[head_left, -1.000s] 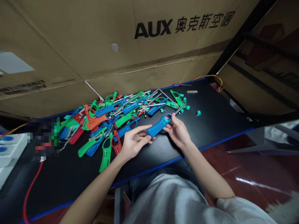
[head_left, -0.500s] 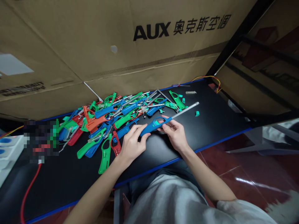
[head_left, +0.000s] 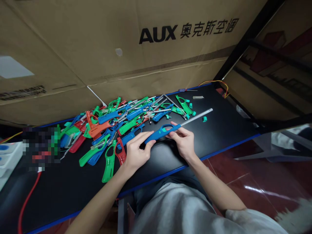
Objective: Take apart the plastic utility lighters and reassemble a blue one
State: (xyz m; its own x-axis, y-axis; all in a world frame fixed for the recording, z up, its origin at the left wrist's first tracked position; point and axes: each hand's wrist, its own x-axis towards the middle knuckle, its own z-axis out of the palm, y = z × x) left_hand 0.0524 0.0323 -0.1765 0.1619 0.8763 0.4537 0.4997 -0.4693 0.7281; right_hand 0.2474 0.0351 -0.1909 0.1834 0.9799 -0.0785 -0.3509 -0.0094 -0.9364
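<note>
A blue long-necked lighter (head_left: 159, 132) with a teal trigger and a metal tube is held between both hands above the front of the table. My left hand (head_left: 138, 150) is closed on the handle's lower end, thumb below and fingers on top. Closer to the tube, my right hand (head_left: 183, 139) pinches the front of the blue body. The tube points to the upper right. Just left of my left hand lie a red handle shell (head_left: 121, 152) and a green handle shell (head_left: 109, 164). Behind the hands is a heap of lighter parts (head_left: 129, 113), shells, tubes and wires mixed.
The black table (head_left: 216, 130) has a blue edge. Small teal triggers (head_left: 204, 119), a clear tube piece (head_left: 198, 97) and a screwdriver (head_left: 182, 90) lie to the right. A large cardboard box (head_left: 156, 61) stands behind. A power strip (head_left: 9, 162) and red cable (head_left: 29, 196) are at left.
The lighter has shifted slightly, its tube reaching a little farther right, and my right hand has moved slightly right along its front end. My left hand keeps its hold.
</note>
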